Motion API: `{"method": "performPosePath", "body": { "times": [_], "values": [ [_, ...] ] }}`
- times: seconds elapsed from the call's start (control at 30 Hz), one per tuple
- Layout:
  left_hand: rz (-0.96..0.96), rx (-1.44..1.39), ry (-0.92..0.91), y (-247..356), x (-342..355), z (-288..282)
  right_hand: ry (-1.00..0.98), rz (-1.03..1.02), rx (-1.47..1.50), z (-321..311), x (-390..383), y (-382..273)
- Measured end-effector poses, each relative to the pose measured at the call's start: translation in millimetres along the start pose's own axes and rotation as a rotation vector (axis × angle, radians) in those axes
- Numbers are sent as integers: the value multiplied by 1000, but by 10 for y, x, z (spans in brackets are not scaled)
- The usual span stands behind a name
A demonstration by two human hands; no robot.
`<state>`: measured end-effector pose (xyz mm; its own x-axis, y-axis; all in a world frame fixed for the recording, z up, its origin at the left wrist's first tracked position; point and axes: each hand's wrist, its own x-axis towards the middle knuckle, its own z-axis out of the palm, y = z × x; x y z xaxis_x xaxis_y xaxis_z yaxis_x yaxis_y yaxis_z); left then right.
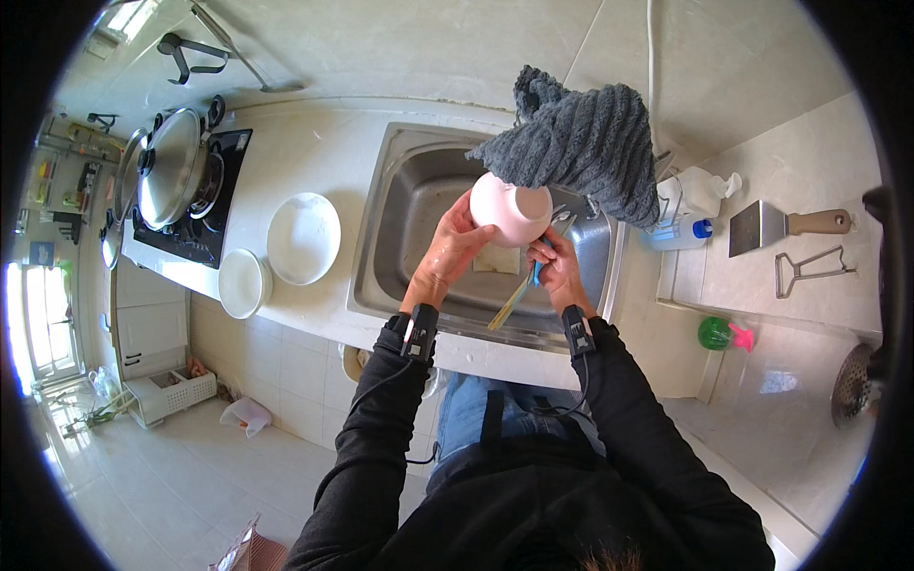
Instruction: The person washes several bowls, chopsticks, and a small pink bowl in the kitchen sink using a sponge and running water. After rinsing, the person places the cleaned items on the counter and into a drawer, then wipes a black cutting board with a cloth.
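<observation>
Over the sink I hold a pink bowl tilted, its rounded outside and base ring in view. My left hand grips the bowl's left side, thumb across it; drops of water show on the skin. Close under the bowl's right side, my right hand is closed, with a thin blue and pale-yellow strip-like thing coming out by its fingers. Whether that hand also touches the bowl, I cannot tell. Metal utensil ends show just above it. A dark grey ribbed cloth hangs in front of the bowl's upper edge.
Two white bowls stand on the counter left of the sink. Beyond them is a stove with a lidded pot. At right are bottles, a scraper, a metal peeler-shaped tool and a green spray bottle.
</observation>
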<state>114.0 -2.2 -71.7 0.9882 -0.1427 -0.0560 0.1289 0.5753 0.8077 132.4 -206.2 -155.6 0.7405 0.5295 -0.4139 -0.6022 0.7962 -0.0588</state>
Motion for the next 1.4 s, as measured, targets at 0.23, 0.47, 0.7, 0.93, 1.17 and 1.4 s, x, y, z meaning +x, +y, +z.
{"method": "performPosePath", "body": {
  "times": [0.23, 0.47, 0.7, 0.93, 1.17, 1.4],
  "values": [
    [-139, -68, 218, 17, 19, 49, -38, -28, -278, 70, -58, -5],
    [-276, 107, 325, -67, 248, -200, 74, -97, -601, 410, -146, 73],
    [-274, 558, 477, -302, 302, -111, 192, -301, -1410, 572, -70, 183],
    [-284, 74, 333, -114, 66, -145, -183, -787, -2293, 669, -179, 353],
    [-276, 40, 160, 99, 30, -191, -497, -869, -2376, 586, -251, 258],
    [238, 269, 282, -47, 103, -232, -393, -965, -2349, 619, -260, 345]
  ]
}}
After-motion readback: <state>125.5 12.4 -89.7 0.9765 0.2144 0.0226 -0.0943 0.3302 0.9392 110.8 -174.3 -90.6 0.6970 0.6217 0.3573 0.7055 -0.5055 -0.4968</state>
